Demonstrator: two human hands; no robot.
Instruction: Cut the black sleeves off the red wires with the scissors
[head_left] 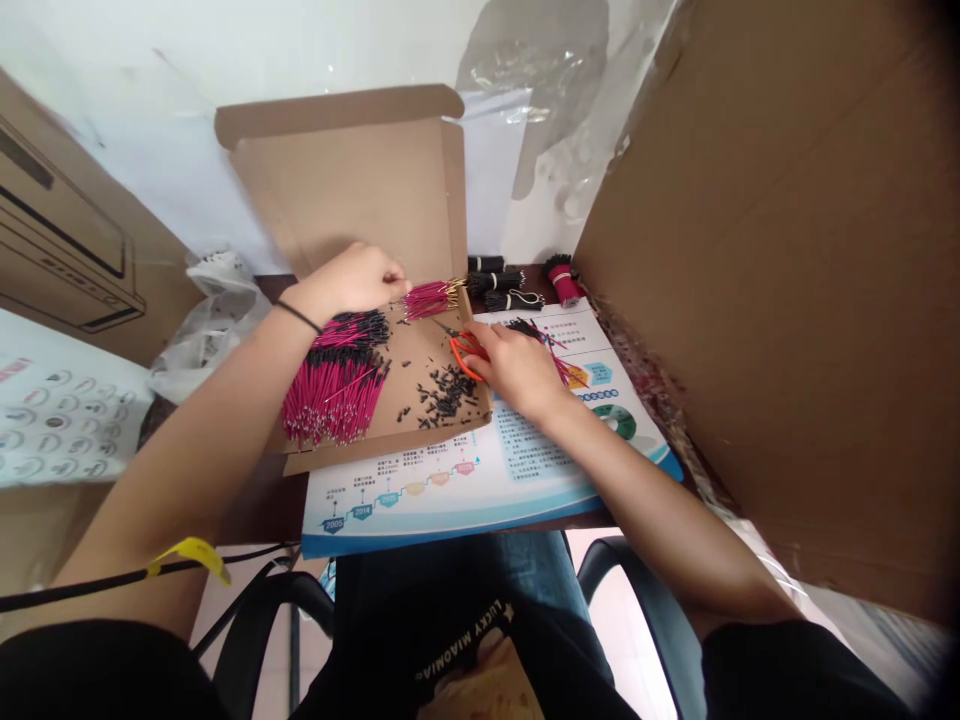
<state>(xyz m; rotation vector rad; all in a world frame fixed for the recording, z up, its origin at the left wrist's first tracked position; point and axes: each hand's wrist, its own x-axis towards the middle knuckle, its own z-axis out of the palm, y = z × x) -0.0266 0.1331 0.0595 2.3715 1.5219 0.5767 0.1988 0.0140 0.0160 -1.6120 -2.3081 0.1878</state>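
Makeshift workshop: wire bundles, cardboard boxes

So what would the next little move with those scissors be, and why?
Probably raise the scissors to the tips of the pink wire bundle and snip. The left hand holds that bundle out over the cardboard tray. The right hand grips the scissors close beneath it, and black bits lie scattered in the tray below.

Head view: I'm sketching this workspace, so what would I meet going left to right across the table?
Plastic bag → pile of pink wires → black cut bits → right hand gripping orange scissors → tall cardboard panel. The left hand, pinching a wire bundle, overlaps the pile.
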